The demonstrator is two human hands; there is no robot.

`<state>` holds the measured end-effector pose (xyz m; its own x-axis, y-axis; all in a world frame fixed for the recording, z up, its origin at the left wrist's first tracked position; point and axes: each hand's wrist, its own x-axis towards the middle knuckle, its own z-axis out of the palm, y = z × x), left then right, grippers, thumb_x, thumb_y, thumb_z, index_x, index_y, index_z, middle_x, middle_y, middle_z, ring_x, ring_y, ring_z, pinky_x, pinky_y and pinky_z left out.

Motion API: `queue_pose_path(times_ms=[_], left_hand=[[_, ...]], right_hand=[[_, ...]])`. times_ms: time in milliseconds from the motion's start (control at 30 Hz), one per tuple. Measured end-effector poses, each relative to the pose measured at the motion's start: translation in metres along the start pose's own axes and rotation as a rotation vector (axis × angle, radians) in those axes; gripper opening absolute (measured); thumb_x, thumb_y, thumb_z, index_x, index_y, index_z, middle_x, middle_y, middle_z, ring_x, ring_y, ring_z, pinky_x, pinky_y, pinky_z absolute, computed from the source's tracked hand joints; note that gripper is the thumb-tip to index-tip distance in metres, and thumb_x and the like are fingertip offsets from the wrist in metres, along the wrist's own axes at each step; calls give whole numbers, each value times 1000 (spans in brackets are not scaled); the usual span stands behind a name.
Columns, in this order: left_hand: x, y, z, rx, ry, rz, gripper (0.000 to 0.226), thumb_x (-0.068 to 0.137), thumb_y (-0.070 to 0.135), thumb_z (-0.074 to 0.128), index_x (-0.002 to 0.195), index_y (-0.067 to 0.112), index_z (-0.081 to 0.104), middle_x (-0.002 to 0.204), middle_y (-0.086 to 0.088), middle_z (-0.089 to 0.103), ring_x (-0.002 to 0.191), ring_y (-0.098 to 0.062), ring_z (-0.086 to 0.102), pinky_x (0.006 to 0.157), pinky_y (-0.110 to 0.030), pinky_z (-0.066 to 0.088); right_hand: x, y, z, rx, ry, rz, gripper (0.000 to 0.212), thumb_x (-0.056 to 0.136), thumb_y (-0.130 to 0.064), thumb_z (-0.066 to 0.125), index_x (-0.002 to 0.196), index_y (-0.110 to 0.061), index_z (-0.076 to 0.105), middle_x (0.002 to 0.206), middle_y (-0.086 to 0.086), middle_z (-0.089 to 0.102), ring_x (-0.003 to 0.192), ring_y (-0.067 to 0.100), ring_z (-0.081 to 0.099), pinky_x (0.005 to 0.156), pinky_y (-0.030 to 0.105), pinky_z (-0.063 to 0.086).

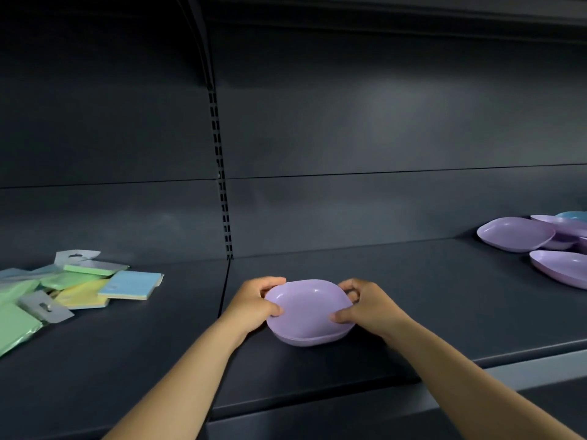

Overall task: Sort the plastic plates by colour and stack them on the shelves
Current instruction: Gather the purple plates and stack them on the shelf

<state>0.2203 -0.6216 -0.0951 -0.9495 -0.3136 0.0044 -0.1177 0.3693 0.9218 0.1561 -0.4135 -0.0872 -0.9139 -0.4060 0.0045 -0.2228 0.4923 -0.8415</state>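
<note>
Shop: dark metal gondola shelf (413, 281), slotted upright (219, 160), packaged goods with hang tabs (76, 281).

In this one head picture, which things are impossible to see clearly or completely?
- Head view: how many purple plastic plates are nested between the left hand and right hand; only a seam shows.
- Loose purple plates at right: cut off by the frame edge.
- Blue plate: mostly hidden behind them.
- Pastel packets at left: print too blurred to read.
</note>
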Motion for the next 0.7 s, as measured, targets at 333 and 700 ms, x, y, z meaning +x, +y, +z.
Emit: queue_pose_path(times_ms=[333,700], left_hand=[[0,10,1,34,15,-12,59,73,-14,67,124,16,60,121,-3,61,110,-17,57,94,-29,44],[37,141,124,584,-58,272,40,82,12,71,120,11,61,123,-6,61,110,-15,57,89,-17,37]], right_hand=[[10,5,-3,35,-62,2,37,72,-12,77,103,-17,57,88,3,61,65,12,55,52,21,44],[9,56,-180,-438,199,-197,46,77,-41,74,113,-18,59,98,-4,54,95,16,55,79,25,41]])
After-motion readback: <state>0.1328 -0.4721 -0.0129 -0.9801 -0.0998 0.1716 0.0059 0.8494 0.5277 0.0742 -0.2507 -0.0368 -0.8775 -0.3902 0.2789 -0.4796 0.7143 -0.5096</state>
